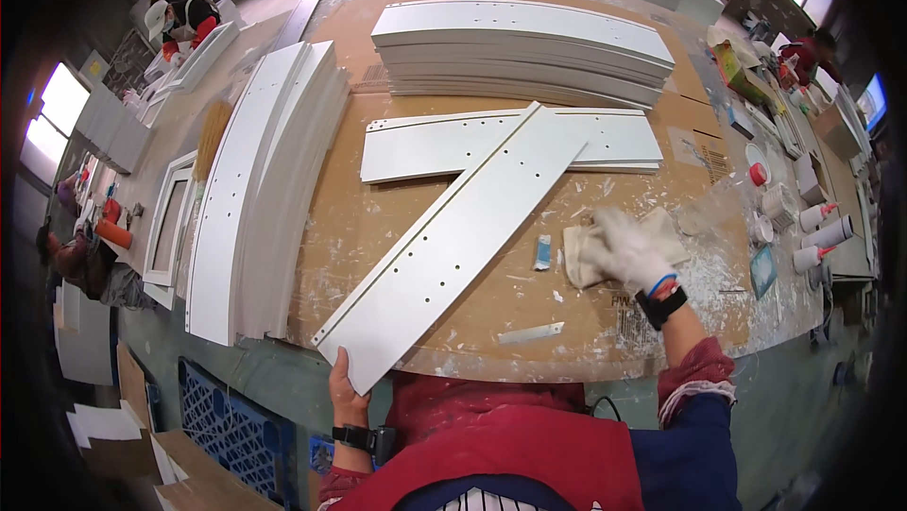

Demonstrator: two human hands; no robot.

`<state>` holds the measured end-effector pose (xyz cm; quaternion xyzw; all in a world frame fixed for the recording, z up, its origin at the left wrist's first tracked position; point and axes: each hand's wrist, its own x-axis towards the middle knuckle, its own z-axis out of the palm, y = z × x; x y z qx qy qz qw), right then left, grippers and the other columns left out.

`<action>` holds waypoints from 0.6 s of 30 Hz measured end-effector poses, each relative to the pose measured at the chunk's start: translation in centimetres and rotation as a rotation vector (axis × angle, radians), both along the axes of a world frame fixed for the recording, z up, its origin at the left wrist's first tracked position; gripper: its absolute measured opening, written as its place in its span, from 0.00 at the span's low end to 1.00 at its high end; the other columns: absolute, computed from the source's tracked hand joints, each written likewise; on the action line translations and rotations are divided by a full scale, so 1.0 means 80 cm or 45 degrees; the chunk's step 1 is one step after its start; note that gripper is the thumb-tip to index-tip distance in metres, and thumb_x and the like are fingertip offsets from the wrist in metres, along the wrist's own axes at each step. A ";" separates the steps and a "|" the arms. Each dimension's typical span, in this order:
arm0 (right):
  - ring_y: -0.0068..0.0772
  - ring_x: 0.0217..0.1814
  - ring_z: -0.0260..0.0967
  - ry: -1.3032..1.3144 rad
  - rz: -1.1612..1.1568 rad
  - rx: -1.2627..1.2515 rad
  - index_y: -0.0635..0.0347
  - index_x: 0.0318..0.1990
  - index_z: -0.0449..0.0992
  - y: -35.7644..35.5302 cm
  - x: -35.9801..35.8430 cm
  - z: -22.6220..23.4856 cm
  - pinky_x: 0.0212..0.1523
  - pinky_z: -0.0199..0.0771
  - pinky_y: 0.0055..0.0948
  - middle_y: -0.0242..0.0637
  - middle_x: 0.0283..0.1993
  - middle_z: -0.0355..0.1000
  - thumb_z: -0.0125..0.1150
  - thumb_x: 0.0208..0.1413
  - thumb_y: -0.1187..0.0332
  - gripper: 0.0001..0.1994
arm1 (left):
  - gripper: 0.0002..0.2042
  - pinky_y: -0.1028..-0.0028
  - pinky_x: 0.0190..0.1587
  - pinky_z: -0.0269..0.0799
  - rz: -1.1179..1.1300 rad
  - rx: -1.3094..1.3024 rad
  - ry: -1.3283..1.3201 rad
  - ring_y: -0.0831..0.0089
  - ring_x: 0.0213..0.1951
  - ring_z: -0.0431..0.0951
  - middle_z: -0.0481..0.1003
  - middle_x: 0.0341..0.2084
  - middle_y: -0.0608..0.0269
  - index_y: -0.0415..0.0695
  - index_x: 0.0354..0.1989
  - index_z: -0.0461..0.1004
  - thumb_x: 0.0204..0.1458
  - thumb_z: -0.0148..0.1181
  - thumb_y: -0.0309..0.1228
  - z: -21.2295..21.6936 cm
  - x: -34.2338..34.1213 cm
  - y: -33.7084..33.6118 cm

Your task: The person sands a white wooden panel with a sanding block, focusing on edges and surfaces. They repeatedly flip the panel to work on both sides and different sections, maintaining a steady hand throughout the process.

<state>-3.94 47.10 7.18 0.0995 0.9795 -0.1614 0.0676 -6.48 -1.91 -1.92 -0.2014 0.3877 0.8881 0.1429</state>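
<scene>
A long white panel [435, 251] with drilled holes and a groove along one edge lies slantwise in front of me. Its near corner is gripped by my left hand [348, 388], thumb on top, fingers mostly hidden beneath. The far end rests over another white drilled panel [425, 147]. To the right, my right hand [624, 246], in a white glove, is over a crumpled cream cloth [668, 235]; motion blurs its fingers, so I cannot make out its grip. Beside the cloth is a small blue-and-white block [542, 252]. A flat silver strip with a slanted end [531, 332] lies nearer me.
Stacks of white panels stand at the back [520, 58] and left [250, 180] of the cardboard-covered table [482, 350]. A brush [212, 138] is by the left stack. Bottles with red tips [814, 256] and tubs crowd the right edge. White flakes litter the surface. Other people work farther off.
</scene>
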 end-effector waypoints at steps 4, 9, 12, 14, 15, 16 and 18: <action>0.45 0.51 0.65 0.321 0.105 0.360 0.57 0.54 0.65 -0.032 0.029 -0.016 0.48 0.67 0.41 0.46 0.49 0.67 0.56 0.50 0.52 0.27 | 0.21 0.65 0.51 0.71 0.099 0.005 -0.002 0.62 0.48 0.74 0.72 0.47 0.54 0.34 0.53 0.64 0.57 0.53 0.38 -0.006 0.037 0.028; 0.43 0.35 0.71 -0.144 0.065 0.611 0.55 0.44 0.70 0.000 -0.020 0.004 0.33 0.72 0.35 0.42 0.36 0.70 0.55 0.52 0.59 0.15 | 0.20 0.65 0.53 0.70 0.107 0.094 0.026 0.62 0.49 0.74 0.72 0.48 0.54 0.37 0.54 0.64 0.58 0.51 0.37 -0.010 0.054 0.023; 0.42 0.36 0.72 0.900 -0.021 0.107 0.55 0.42 0.71 -0.003 -0.064 0.027 0.31 0.73 0.37 0.41 0.33 0.72 0.53 0.52 0.68 0.10 | 0.20 0.64 0.53 0.70 0.158 0.091 -0.011 0.61 0.49 0.74 0.72 0.48 0.54 0.36 0.55 0.63 0.58 0.50 0.36 0.002 0.062 0.012; 0.38 0.33 0.71 0.941 0.494 -0.086 0.55 0.39 0.71 -0.049 -0.115 0.022 0.27 0.72 0.34 0.37 0.32 0.72 0.53 0.50 0.71 0.08 | 0.20 0.63 0.53 0.70 0.130 0.032 0.006 0.61 0.49 0.74 0.71 0.48 0.54 0.36 0.55 0.63 0.58 0.51 0.36 0.000 0.056 0.006; 0.34 0.27 0.67 1.048 0.744 0.185 0.53 0.39 0.71 -0.100 -0.129 0.024 0.22 0.69 0.31 0.34 0.29 0.68 0.52 0.49 0.71 0.09 | 0.21 0.63 0.53 0.70 0.127 0.001 0.009 0.60 0.49 0.73 0.71 0.49 0.54 0.36 0.56 0.62 0.58 0.51 0.36 -0.003 0.056 0.002; 0.32 0.25 0.65 0.939 0.873 0.215 0.53 0.40 0.70 -0.155 -0.127 0.027 0.20 0.66 0.31 0.32 0.27 0.66 0.49 0.51 0.69 0.09 | 0.22 0.62 0.53 0.70 0.149 -0.022 -0.010 0.60 0.49 0.73 0.71 0.49 0.53 0.36 0.56 0.61 0.57 0.52 0.36 -0.006 0.057 -0.002; 0.32 0.24 0.66 1.030 0.974 0.434 0.52 0.42 0.69 -0.253 -0.107 0.031 0.16 0.64 0.35 0.31 0.30 0.66 0.45 0.51 0.65 0.11 | 0.24 0.61 0.52 0.70 0.180 -0.051 -0.054 0.58 0.50 0.72 0.69 0.50 0.52 0.35 0.57 0.59 0.56 0.54 0.35 -0.016 0.059 -0.005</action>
